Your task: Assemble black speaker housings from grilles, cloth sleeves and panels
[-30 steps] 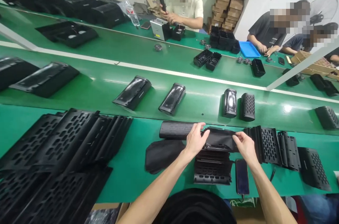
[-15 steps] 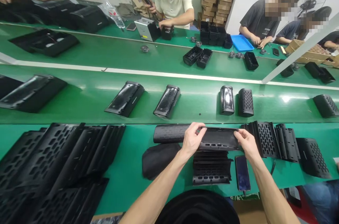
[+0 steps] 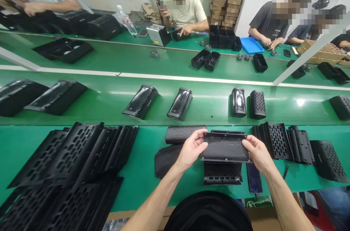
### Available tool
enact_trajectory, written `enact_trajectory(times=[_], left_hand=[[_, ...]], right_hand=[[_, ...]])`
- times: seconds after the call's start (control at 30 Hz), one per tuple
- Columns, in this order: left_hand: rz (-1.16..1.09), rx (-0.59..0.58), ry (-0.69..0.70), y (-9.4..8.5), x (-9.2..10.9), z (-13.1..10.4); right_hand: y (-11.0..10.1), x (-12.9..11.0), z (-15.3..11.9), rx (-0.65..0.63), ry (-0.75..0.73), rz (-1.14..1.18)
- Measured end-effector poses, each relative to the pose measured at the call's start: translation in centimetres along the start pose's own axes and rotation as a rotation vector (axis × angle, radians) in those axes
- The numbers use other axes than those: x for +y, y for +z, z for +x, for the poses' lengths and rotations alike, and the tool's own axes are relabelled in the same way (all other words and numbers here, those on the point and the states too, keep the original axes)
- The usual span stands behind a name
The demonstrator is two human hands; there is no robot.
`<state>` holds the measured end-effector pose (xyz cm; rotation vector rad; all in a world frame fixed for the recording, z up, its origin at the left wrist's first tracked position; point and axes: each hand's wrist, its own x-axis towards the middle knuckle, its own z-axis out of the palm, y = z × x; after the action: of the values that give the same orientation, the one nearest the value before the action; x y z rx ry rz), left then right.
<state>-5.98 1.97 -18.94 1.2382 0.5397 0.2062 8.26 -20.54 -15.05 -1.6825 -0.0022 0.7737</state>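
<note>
A black rectangular panel with a dark, smooth inner face is held level between both hands. My left hand pinches its left end, thumb on the face. At the right end, my right hand grips it between thumb and fingers. Just below the panel sits a stack of slotted black panels, partly covered by it. A rolled perforated black cover and a dark cloth-like piece lie left of my left hand. A phone is beneath my right hand, partly hidden.
Piles of perforated panels fill the left; more panels stand at right. Black speaker-like units rest on the green belt beyond. Across it, people handle parts near a blue tray and a water bottle.
The held panel has tilted, so more of its inner face shows, and both hands have turned with it. The whole view has shifted slightly. Across the belt, a person's hands have moved.
</note>
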Motion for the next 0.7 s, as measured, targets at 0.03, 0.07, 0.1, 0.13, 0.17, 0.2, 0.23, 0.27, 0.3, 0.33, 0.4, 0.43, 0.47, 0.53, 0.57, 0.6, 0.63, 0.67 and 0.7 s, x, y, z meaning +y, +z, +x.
enact_trajectory(times=[0.03, 0.07, 0.1, 0.13, 0.17, 0.2, 0.23, 0.27, 0.3, 0.33, 0.4, 0.43, 0.47, 0.53, 0.57, 0.6, 0.63, 0.67, 0.7], left_hand=[[-0.010, -0.009, -0.004, -0.1, 0.0, -0.3], [-0.022, -0.016, -0.004, -0.1, 0.1, -0.5], [-0.035, -0.022, -0.003, -0.1, 0.2, -0.7], [-0.049, -0.027, -0.003, -0.2, 0.2, -0.9], [-0.062, -0.026, -0.004, -0.2, 0.2, -1.1], [-0.073, -0.020, -0.005, -0.2, 0.2, -1.2], [-0.079, -0.009, -0.006, -0.2, 0.2, -1.3], [-0.083, 0.004, -0.007, -0.2, 0.2, -1.3], [-0.083, 0.017, -0.008, -0.2, 0.1, -1.4], [-0.082, 0.026, -0.009, -0.2, 0.0, -1.4], [-0.083, 0.028, -0.013, -0.1, -0.1, -1.5], [-0.089, 0.026, -0.014, -0.1, -0.1, -1.5], [-0.096, 0.023, -0.015, -0.1, -0.1, -1.5], [-0.110, 0.014, -0.010, -0.1, 0.0, -1.6], [-0.111, 0.008, -0.003, -0.1, 0.1, -1.7], [-0.108, 0.005, 0.008, -0.1, 0.1, -1.8], [-0.101, 0.005, 0.020, -0.1, 0.2, -1.9], [-0.094, 0.006, 0.031, -0.1, 0.3, -2.0], [-0.088, 0.007, 0.038, -0.2, 0.4, -2.0]], right_hand=[[0.0, 0.0, -0.2, -0.012, 0.003, 0.011], [0.0, 0.1, -0.4, -0.023, 0.005, 0.027], [0.0, 0.1, -0.6, -0.031, 0.008, 0.044], [-0.1, 0.1, -0.8, -0.039, 0.010, 0.059], [-0.1, 0.2, -0.9, -0.043, 0.009, 0.070], [-0.1, 0.2, -1.1, -0.044, 0.004, 0.076], [-0.1, 0.3, -1.2, -0.044, -0.004, 0.079], [-0.1, 0.3, -1.3, -0.045, -0.015, 0.078], [-0.1, 0.4, -1.4, -0.048, -0.025, 0.073], [-0.1, 0.4, -1.5, -0.052, -0.033, 0.066], [-0.1, 0.6, -1.6, -0.059, -0.040, 0.053], [-0.1, 0.6, -1.7, -0.058, -0.042, 0.049], [-0.2, 0.7, -1.8, -0.053, -0.044, 0.047], [-0.2, 0.7, -1.9, -0.043, -0.046, 0.055], [-0.2, 0.7, -2.0, -0.038, -0.050, 0.064], [-0.3, 0.7, -2.1, -0.036, -0.055, 0.073], [-0.3, 0.7, -2.2, -0.036, -0.061, 0.080], [-0.3, 0.7, -2.3, -0.039, -0.069, 0.086], [-0.3, 0.6, -2.4, -0.044, -0.075, 0.088]])
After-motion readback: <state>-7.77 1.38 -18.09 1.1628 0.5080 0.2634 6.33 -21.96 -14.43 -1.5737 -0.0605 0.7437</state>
